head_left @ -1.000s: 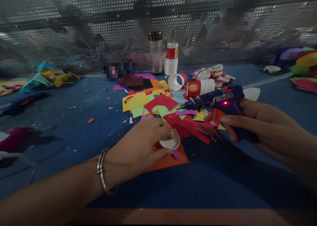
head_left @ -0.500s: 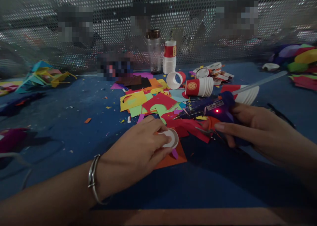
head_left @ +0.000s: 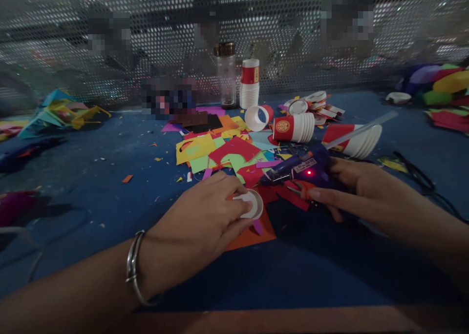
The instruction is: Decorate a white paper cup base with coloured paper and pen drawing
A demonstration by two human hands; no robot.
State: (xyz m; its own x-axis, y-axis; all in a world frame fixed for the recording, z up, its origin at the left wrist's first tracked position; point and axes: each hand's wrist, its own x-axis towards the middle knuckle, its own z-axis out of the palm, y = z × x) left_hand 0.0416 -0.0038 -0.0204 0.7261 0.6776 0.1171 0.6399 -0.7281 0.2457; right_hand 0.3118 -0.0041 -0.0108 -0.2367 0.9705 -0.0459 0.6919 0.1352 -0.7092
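Observation:
My left hand (head_left: 216,209) is closed on a small white paper cup piece (head_left: 258,204), its fingers pinching the rim from inside and outside. That piece is over an orange paper sheet (head_left: 252,236) with a purple scrap lying on it. My right hand (head_left: 362,187) grips a dark blue hot glue gun (head_left: 308,165) with a lit red light and an orange trigger. A clear glue stick (head_left: 361,131) juts from its rear. The gun's nozzle points left, above red paper scraps (head_left: 289,195). Scissors (head_left: 298,190) partly show beneath the gun.
Coloured paper (head_left: 234,151) is heaped beyond my hands. Nested paper cups (head_left: 298,128) lie behind the gun, with an upright cup stack (head_left: 249,87) and a clear bottle (head_left: 226,77) farther back. A perforated metal panel (head_left: 176,41) borders the table. A black cord (head_left: 417,175) runs at right.
My right hand has moved the glue gun a little left and down, toward the cup piece. The left hand keeps its hold nearly in place.

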